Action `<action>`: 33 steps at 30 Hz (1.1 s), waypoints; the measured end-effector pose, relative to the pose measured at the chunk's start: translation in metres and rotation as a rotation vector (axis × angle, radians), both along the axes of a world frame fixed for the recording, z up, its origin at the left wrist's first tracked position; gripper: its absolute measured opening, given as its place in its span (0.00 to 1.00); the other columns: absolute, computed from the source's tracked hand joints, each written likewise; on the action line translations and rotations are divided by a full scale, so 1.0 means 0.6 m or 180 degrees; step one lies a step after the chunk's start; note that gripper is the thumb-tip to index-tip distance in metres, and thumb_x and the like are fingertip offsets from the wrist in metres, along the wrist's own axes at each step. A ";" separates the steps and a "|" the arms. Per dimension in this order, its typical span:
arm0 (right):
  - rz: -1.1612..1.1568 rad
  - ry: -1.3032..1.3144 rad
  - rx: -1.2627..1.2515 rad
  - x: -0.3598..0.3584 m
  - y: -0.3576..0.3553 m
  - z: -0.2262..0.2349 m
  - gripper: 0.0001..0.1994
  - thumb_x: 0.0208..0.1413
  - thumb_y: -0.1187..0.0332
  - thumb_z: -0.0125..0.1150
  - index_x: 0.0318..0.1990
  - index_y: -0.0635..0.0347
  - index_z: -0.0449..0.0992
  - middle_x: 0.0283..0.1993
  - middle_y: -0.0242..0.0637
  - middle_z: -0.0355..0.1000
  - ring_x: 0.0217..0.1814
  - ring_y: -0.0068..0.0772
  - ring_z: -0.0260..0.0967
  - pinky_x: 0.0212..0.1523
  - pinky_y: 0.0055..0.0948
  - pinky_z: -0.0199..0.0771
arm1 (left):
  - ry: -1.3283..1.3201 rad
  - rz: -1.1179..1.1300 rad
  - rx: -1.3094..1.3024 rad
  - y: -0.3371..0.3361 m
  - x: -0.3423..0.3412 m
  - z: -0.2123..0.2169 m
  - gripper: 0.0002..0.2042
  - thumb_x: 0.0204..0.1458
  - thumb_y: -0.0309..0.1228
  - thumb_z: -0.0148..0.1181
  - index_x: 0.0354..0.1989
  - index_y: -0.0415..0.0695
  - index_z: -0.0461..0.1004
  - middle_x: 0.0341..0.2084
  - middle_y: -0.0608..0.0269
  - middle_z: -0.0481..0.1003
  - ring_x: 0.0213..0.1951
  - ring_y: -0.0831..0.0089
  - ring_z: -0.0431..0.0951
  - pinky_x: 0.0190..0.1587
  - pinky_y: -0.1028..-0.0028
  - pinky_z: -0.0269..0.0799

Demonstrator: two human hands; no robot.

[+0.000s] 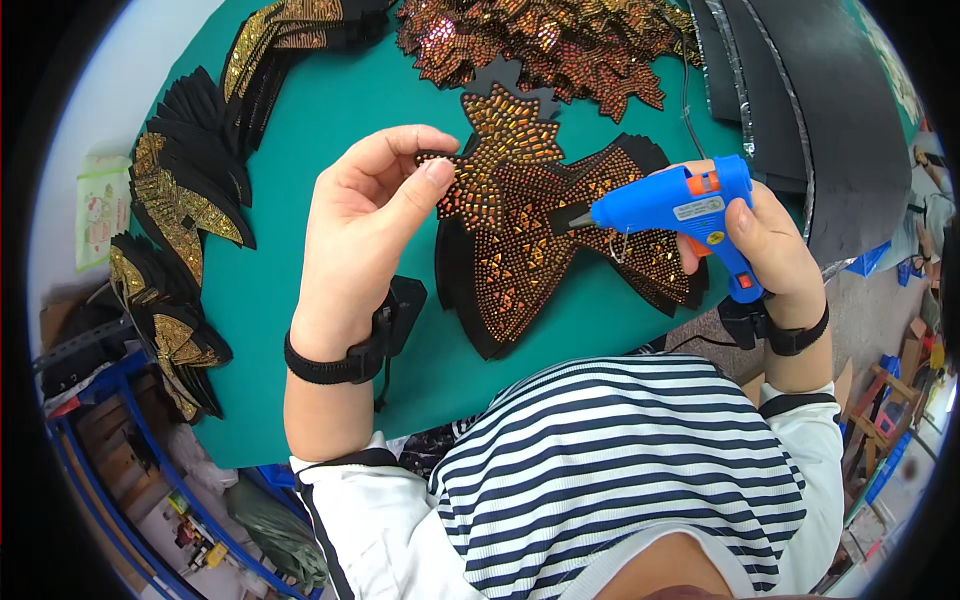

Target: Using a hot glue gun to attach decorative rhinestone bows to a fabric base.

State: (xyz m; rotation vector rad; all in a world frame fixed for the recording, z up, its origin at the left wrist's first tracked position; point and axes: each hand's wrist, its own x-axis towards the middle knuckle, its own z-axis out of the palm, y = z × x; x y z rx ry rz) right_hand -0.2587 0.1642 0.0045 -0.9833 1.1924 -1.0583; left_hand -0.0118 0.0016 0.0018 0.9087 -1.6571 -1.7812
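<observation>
Left hand [365,235] is raised over the green counter [300,120], thumb and forefinger pinched on the left tip of an orange sequinned bow-shaped applique [500,165]. That piece is held just above a pile of similar black-backed orange bow appliques [520,265] lying mid-counter, between the two hands. Whether the pinched piece still touches the pile is hard to tell.

Right hand [765,245] is wrapped around the grip of a blue hot glue gun [680,205], forefinger near the orange trigger. Nozzle points left, its tip over the centre of the pile, close to the beaded surface; contact can't be told. A thin black cord runs from far behind the gun.

Both wrists carry black straps; the left one has a small black box [405,305] attached, hanging near the counter surface.

Far side, centre: a heap of copper-orange sequin pieces [540,40]. Far left: a stack of gold and black sequin pieces [290,35]. Left edge: more gold-and-black leaf-shaped pieces [185,200] fanned out in stacks, running toward the near left corner. Far right: dark curved foam-like sheets [810,110] overlapping the counter edge.

Near edge: the person's striped navy-and-white top [620,460] with white sleeves. Blue metal rack [130,400] sits below the counter on the left.
</observation>
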 end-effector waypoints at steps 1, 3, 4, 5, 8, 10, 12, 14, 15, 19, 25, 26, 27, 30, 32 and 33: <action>-0.0018 -0.0013 0.0010 0.001 -0.002 -0.002 0.26 0.55 0.51 0.46 0.50 0.66 0.62 0.31 0.38 0.67 0.28 0.24 0.65 0.31 0.21 0.64 | -0.0015 0.0018 0.0017 -0.001 0.000 -0.001 0.08 0.48 0.24 0.56 0.37 0.37 0.72 0.25 0.72 0.70 0.28 0.88 0.67 0.31 0.87 0.61; -0.0023 -0.0037 0.0033 0.003 -0.005 -0.006 0.26 0.55 0.51 0.46 0.50 0.66 0.62 0.32 0.38 0.67 0.27 0.23 0.64 0.30 0.21 0.64 | 0.0012 -0.0030 -0.0020 -0.004 -0.001 -0.004 0.08 0.48 0.24 0.56 0.37 0.37 0.72 0.24 0.72 0.71 0.28 0.88 0.67 0.31 0.87 0.62; -0.0071 0.0023 0.0045 0.003 -0.003 -0.006 0.26 0.55 0.51 0.46 0.50 0.66 0.62 0.32 0.38 0.67 0.26 0.23 0.64 0.29 0.21 0.63 | 0.0005 -0.0022 -0.0005 -0.005 -0.001 -0.008 0.08 0.48 0.24 0.56 0.37 0.37 0.72 0.24 0.72 0.71 0.28 0.88 0.67 0.31 0.87 0.62; -0.0121 0.0085 0.0057 0.003 -0.002 -0.007 0.26 0.55 0.51 0.47 0.50 0.66 0.62 0.33 0.37 0.66 0.26 0.23 0.64 0.29 0.21 0.63 | -0.0003 -0.0031 -0.0005 -0.006 -0.002 -0.011 0.08 0.48 0.24 0.56 0.37 0.37 0.72 0.25 0.72 0.71 0.28 0.87 0.67 0.31 0.87 0.62; -0.0124 0.0145 0.0052 0.003 -0.003 -0.008 0.26 0.55 0.50 0.47 0.50 0.66 0.62 0.33 0.36 0.66 0.24 0.22 0.63 0.28 0.20 0.62 | -0.0010 -0.0042 -0.0002 -0.003 -0.002 -0.013 0.08 0.48 0.25 0.56 0.36 0.37 0.72 0.25 0.72 0.71 0.28 0.87 0.67 0.32 0.87 0.63; -0.0110 0.0152 0.0057 0.003 -0.005 -0.007 0.26 0.55 0.50 0.47 0.50 0.66 0.62 0.33 0.36 0.66 0.24 0.21 0.62 0.27 0.20 0.61 | -0.0006 -0.0048 -0.0004 -0.002 -0.001 -0.012 0.07 0.48 0.25 0.56 0.36 0.37 0.72 0.25 0.72 0.71 0.29 0.87 0.68 0.32 0.87 0.63; -0.0103 0.0161 0.0057 0.005 -0.006 -0.005 0.26 0.55 0.50 0.47 0.50 0.66 0.62 0.33 0.36 0.66 0.23 0.21 0.62 0.27 0.19 0.61 | -0.0085 -0.0181 0.0118 -0.004 0.001 -0.011 0.09 0.48 0.24 0.55 0.38 0.37 0.71 0.31 0.69 0.71 0.33 0.85 0.68 0.38 0.84 0.62; -0.0099 0.0218 0.0103 0.007 -0.007 -0.004 0.26 0.55 0.50 0.46 0.49 0.66 0.62 0.33 0.35 0.65 0.22 0.20 0.61 0.26 0.19 0.60 | -0.0095 -0.0160 0.0110 -0.004 0.000 -0.011 0.09 0.48 0.24 0.55 0.38 0.37 0.71 0.31 0.69 0.71 0.33 0.85 0.68 0.38 0.84 0.62; -0.0096 0.0218 0.0103 0.006 -0.008 -0.004 0.26 0.55 0.50 0.46 0.49 0.66 0.62 0.33 0.35 0.65 0.22 0.20 0.61 0.26 0.19 0.60 | -0.0105 -0.0141 0.0102 -0.004 0.000 -0.012 0.09 0.48 0.24 0.55 0.38 0.37 0.71 0.31 0.70 0.71 0.33 0.85 0.68 0.38 0.84 0.63; -0.0161 0.0303 0.0085 0.008 -0.009 -0.003 0.26 0.55 0.50 0.46 0.49 0.66 0.63 0.32 0.35 0.65 0.21 0.20 0.60 0.25 0.18 0.60 | -0.0099 -0.0169 0.0102 -0.005 0.000 -0.015 0.09 0.48 0.24 0.55 0.38 0.37 0.71 0.30 0.70 0.71 0.32 0.85 0.68 0.37 0.84 0.63; -0.0123 0.0375 0.0080 0.003 -0.008 -0.006 0.26 0.54 0.49 0.46 0.49 0.65 0.63 0.30 0.34 0.65 0.21 0.19 0.59 0.23 0.18 0.58 | -0.0071 -0.0172 0.0098 -0.005 -0.001 -0.019 0.09 0.48 0.24 0.56 0.38 0.38 0.71 0.31 0.70 0.71 0.32 0.85 0.68 0.37 0.84 0.63; -0.0095 0.0408 0.0084 0.003 -0.008 -0.006 0.26 0.54 0.49 0.46 0.49 0.65 0.63 0.29 0.34 0.65 0.21 0.19 0.59 0.23 0.18 0.58 | -0.0064 -0.0180 0.0096 -0.005 -0.001 -0.018 0.09 0.48 0.24 0.56 0.38 0.38 0.71 0.31 0.69 0.71 0.32 0.85 0.68 0.38 0.84 0.63; -0.0098 0.0408 0.0087 0.002 -0.007 -0.006 0.26 0.54 0.49 0.46 0.49 0.65 0.63 0.29 0.34 0.65 0.21 0.19 0.59 0.23 0.18 0.58 | -0.0057 -0.0189 0.0093 -0.005 -0.001 -0.018 0.09 0.48 0.24 0.56 0.38 0.38 0.71 0.31 0.69 0.71 0.32 0.85 0.68 0.38 0.84 0.63; -0.0115 0.0453 0.0042 0.001 -0.006 -0.006 0.26 0.55 0.50 0.46 0.49 0.65 0.63 0.29 0.34 0.65 0.21 0.18 0.59 0.23 0.18 0.58 | -0.0074 -0.0224 0.0069 -0.006 -0.001 -0.018 0.09 0.48 0.24 0.56 0.39 0.38 0.71 0.31 0.69 0.71 0.33 0.85 0.68 0.38 0.84 0.63; -0.0172 0.0381 0.0014 0.006 -0.007 -0.003 0.25 0.55 0.51 0.47 0.48 0.65 0.64 0.28 0.33 0.65 0.21 0.18 0.59 0.23 0.17 0.58 | -0.0070 -0.0222 0.0089 -0.005 -0.002 -0.018 0.09 0.48 0.24 0.56 0.39 0.38 0.71 0.32 0.69 0.71 0.33 0.85 0.68 0.38 0.84 0.63; -0.0173 0.0383 0.0015 0.008 -0.008 -0.003 0.25 0.55 0.51 0.47 0.48 0.65 0.64 0.28 0.33 0.65 0.21 0.18 0.59 0.23 0.17 0.58 | -0.0066 -0.0218 0.0109 -0.004 -0.002 -0.018 0.09 0.48 0.24 0.56 0.39 0.38 0.71 0.32 0.69 0.71 0.33 0.85 0.68 0.38 0.84 0.63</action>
